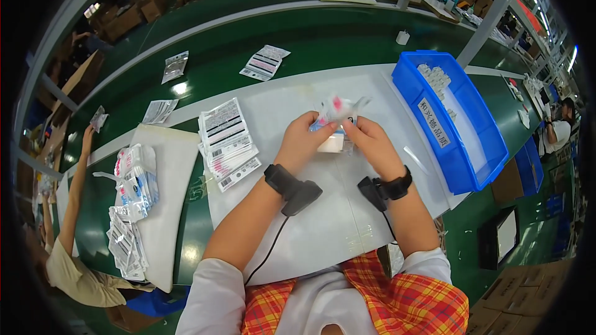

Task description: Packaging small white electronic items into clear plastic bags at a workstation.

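Over the white work surface, my left hand and my right hand pinch a small plastic pouch between thumbs and fingers. The pouch is crumpled and shiny, with pink and blue print. A white block-shaped piece shows just below my fingertips; whether it sits inside the pouch I cannot tell. Left of my hands lies a fanned stack of flat printed pouches. To the right stands a blue bin with several small white pieces heaped toward its far end.
Beyond the work surface runs a green conveyor belt carrying pouches and a small white piece. More pouches are piled on a white board at left. A co-worker's arm reaches to the belt there. Grey posts rise behind the bin.
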A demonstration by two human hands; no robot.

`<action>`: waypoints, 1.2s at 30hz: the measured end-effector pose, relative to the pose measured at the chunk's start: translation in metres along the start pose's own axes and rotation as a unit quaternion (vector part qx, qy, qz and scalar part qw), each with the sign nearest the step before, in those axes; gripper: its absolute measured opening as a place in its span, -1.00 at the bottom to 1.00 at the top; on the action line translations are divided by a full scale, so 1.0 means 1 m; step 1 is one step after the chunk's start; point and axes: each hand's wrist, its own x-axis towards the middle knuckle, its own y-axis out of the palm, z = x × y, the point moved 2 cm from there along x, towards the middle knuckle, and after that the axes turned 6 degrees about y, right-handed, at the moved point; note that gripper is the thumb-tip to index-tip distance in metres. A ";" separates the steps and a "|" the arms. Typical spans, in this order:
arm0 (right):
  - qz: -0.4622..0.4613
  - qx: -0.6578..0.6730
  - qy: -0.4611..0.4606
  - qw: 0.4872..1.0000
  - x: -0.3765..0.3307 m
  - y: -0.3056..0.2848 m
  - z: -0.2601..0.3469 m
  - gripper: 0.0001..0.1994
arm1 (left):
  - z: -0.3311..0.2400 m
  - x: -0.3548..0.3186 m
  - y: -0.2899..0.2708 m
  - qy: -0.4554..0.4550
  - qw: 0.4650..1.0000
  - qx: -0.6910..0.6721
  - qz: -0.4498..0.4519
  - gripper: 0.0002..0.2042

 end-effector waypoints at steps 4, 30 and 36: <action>-0.028 0.011 0.066 0.997 0.009 0.004 -0.011 -0.66 | -0.001 -0.001 0.006 -0.050 0.967 -0.234 -0.092 -0.75; 0.101 -0.402 -0.063 0.908 0.005 0.018 0.001 -0.97 | 0.017 -0.005 0.000 0.110 0.932 0.326 0.116 -0.75; 0.115 -0.475 -0.159 0.858 0.001 0.023 -0.009 -0.93 | 0.022 -0.003 0.003 0.142 0.933 0.322 0.073 -0.80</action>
